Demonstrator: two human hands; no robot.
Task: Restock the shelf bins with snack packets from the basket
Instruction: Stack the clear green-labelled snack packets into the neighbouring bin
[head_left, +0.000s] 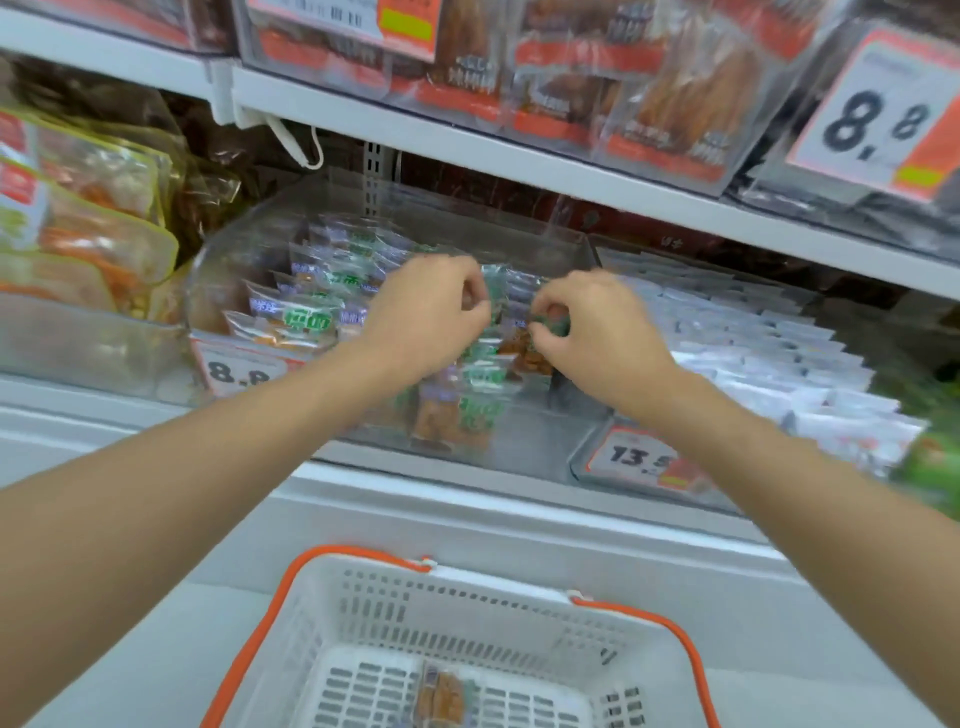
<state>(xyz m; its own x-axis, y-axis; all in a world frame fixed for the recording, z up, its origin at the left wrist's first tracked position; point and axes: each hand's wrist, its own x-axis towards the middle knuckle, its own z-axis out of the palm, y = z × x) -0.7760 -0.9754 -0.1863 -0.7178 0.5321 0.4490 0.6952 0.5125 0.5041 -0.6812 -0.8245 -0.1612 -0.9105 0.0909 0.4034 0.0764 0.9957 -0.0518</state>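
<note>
Basket (363, 613) below packet-filled bin (244, 244)

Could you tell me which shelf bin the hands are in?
The middle clear bin of green-labelled packets: left hand and right hand pinch packets there; the white-packet bin is untouched.

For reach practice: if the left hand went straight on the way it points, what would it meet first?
Probably the green-labelled snack packets in the clear bin, just beyond the curled fingers of the left hand; blur hides whether they touch.
</note>
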